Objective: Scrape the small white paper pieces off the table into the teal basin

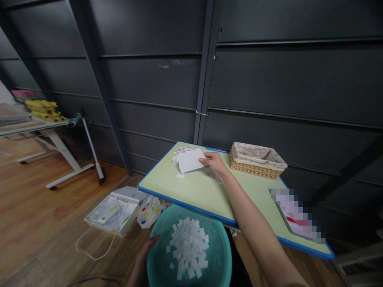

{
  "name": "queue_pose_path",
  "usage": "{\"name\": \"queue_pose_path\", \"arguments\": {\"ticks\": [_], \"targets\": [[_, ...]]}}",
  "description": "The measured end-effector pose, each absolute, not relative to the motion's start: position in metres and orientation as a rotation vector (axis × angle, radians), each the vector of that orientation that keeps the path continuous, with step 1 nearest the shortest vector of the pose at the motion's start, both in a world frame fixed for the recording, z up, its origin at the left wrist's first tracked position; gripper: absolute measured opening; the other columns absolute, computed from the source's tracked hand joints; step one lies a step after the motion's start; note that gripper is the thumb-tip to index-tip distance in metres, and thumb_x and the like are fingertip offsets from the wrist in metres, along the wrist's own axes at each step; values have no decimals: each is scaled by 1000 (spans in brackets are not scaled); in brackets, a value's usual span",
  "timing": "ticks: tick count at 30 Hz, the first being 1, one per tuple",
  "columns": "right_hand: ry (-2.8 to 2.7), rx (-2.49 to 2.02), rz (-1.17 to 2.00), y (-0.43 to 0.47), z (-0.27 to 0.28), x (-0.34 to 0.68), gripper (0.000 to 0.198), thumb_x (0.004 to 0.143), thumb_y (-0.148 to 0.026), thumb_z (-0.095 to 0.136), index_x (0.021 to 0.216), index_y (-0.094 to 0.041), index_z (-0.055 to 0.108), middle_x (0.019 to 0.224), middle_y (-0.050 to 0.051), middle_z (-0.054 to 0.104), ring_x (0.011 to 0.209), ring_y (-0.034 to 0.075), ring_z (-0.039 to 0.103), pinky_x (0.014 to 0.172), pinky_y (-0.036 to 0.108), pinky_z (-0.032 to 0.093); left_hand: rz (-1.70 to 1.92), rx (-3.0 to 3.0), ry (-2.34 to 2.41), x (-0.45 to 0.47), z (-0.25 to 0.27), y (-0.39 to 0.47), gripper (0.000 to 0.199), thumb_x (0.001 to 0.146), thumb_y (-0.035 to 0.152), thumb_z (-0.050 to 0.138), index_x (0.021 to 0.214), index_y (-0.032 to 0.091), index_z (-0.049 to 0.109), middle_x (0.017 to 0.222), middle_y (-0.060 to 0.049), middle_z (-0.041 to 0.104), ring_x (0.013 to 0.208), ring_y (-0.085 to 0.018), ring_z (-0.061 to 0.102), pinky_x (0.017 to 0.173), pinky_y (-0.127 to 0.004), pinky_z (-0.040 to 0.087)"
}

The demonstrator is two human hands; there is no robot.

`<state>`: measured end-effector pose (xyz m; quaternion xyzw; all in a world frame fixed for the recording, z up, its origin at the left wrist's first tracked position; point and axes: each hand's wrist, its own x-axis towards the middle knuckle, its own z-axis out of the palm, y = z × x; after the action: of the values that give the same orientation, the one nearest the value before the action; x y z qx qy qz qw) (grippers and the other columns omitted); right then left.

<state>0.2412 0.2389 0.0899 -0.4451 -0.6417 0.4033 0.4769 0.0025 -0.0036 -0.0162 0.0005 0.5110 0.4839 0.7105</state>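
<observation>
My right hand (214, 162) reaches across a pale green table with a blue rim (185, 205) and pinches the right edge of a white card (190, 160). The card lies over a small heap of paper scraps (180, 152) at the table's far left corner. My left hand (143, 259) grips the left rim of a teal plastic basket (221, 255) held below the table's near edge. Several white paper squares (188, 247) lie inside the basket.
A lined wicker basket (256, 160) stands at the table's far right. Blurred papers (295, 215) lie at its near right corner. On the wooden floor to the left sit a white box with a cord (115, 211) and a plastic bag (149, 209). Another table (44, 127) stands far left.
</observation>
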Motion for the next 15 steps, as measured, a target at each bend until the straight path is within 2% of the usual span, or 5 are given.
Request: {"name": "queue_pose_path", "arguments": {"ticks": [3, 6, 11, 13, 15], "targets": [[-1623, -1087, 960, 237, 90, 239, 26, 58, -37, 70, 60, -14, 59, 59, -3, 51, 55, 10, 44, 49, 22, 35, 1079, 13, 1118, 3, -16, -4, 63, 71, 34, 75, 125, 6, 59, 78, -12, 80, 81, -35, 75, 75, -46, 59], [-1625, -1113, 969, 237, 91, 242, 26, 57, -37, 69, 57, -15, 57, 55, -4, 46, 53, 10, 42, 48, 22, 35, 1081, 41, 1127, 3, -14, -5, 62, 72, 36, 74, 123, 4, 59, 73, -11, 80, 81, -34, 75, 75, -45, 59], [-1558, -1155, 1003, 239, 96, 250, 30, 55, -36, 69, 71, -11, 68, 62, 1, 59, 56, 13, 49, 49, 24, 40, 1092, 59, 1144, 2, -14, -4, 54, 73, 28, 73, 121, 6, 62, 62, -6, 78, 75, -33, 75, 74, -44, 59], [-1534, -1172, 1010, 240, 98, 252, 34, 54, -35, 69, 77, -11, 71, 65, 2, 62, 57, 14, 52, 50, 25, 42, 1102, 65, 1143, 2, -14, -5, 53, 73, 24, 72, 122, 7, 61, 63, -5, 78, 75, -32, 75, 75, -44, 58], [-1564, -1190, 991, 241, 98, 255, 31, 55, -34, 69, 76, -10, 71, 63, 2, 61, 56, 14, 51, 49, 25, 41, 1107, 73, 1121, 1, -16, -5, 54, 73, 24, 72, 123, 8, 60, 67, -5, 79, 79, -32, 75, 77, -44, 58]]}}
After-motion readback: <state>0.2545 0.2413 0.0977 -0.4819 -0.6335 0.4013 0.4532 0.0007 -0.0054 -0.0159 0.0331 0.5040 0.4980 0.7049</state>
